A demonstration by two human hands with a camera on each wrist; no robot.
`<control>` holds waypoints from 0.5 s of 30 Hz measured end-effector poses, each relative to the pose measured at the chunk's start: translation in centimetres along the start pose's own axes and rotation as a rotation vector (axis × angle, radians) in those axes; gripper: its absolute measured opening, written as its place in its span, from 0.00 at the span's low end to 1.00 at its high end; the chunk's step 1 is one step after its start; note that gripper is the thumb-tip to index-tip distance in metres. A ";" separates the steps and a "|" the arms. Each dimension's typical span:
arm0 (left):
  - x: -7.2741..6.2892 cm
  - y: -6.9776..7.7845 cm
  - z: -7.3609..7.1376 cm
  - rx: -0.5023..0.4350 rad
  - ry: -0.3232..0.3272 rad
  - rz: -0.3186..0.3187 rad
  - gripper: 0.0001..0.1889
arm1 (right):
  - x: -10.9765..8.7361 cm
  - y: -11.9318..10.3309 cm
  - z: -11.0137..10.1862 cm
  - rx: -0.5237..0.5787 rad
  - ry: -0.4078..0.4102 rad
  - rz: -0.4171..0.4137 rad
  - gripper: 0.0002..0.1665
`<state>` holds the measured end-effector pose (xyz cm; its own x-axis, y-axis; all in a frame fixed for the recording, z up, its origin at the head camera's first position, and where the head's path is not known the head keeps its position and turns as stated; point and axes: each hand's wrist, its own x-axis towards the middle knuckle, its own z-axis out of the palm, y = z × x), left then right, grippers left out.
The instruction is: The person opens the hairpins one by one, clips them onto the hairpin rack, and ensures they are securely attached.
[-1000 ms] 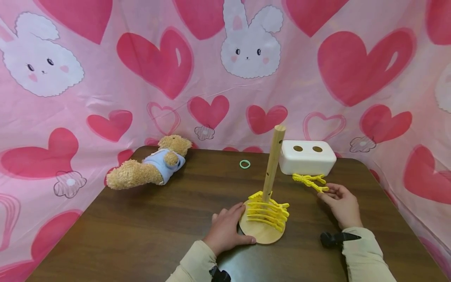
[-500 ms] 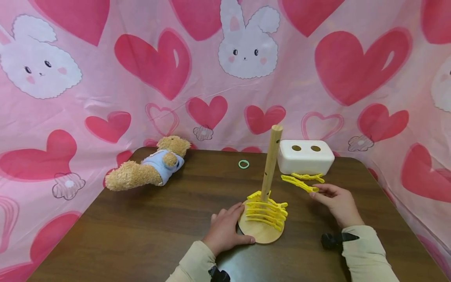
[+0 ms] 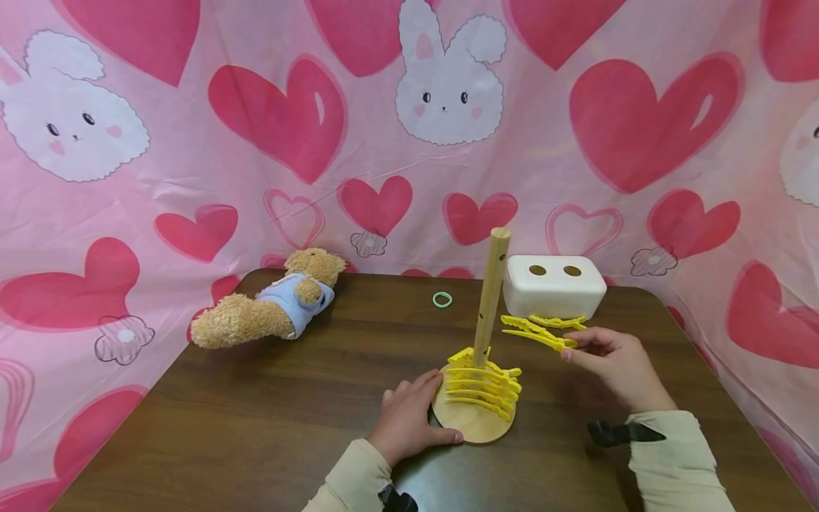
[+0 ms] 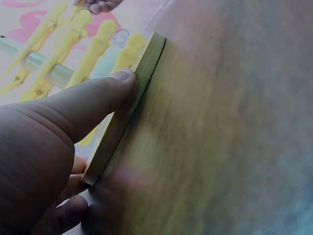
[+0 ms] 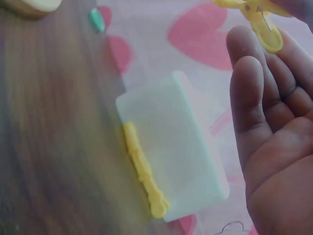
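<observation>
A wooden stand (image 3: 491, 302) with a round base (image 3: 470, 429) and an upright post is in the head view. Several yellow hair clips (image 3: 486, 387) are on it, stacked low around the post. My left hand (image 3: 409, 419) holds the base by its edge; the left wrist view has the thumb (image 4: 93, 100) across the rim. To the right of the post, my right hand (image 3: 617, 366) pinches another hair clip (image 3: 544, 339) by its handle end, its two arms spread apart and pointing at the post. In the right wrist view only this clip's handle end (image 5: 269, 36) shows.
Another yellow hair clip (image 5: 142, 169) lies along the front of a white box (image 3: 555, 290) with two round holes. Behind the stand is a small green ring (image 3: 442, 299). A teddy bear (image 3: 281, 306) in blue lies at the back left; a pink curtain hangs behind the table.
My right hand has drawn its hair clip away from the one by the box, toward the post, and squeezed it so its arms part. The left hand stays on the base.
</observation>
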<state>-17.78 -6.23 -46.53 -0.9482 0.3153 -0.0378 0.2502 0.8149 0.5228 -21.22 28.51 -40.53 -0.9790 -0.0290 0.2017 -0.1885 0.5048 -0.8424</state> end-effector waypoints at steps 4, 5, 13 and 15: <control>0.0 0.0 0.0 0.001 -0.003 -0.007 0.56 | -0.3 -1.0 -0.3 0.054 -0.007 -0.024 0.20; 0.0 0.0 0.0 0.001 -0.005 -0.009 0.56 | -0.4 -1.3 -0.4 0.065 -0.010 -0.030 0.20; 0.0 0.0 0.0 0.010 0.001 -0.009 0.56 | -1.0 -2.6 -0.8 0.082 -0.114 -0.116 0.15; 0.0 0.0 0.1 0.010 0.000 -0.010 0.56 | -1.0 -2.8 -0.8 0.070 -0.138 -0.140 0.14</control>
<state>-17.74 -6.19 -46.55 -0.9508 0.3068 -0.0432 0.2421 0.8229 0.5141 -19.64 27.83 -38.02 -0.9433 -0.2148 0.2530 -0.3237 0.4263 -0.8447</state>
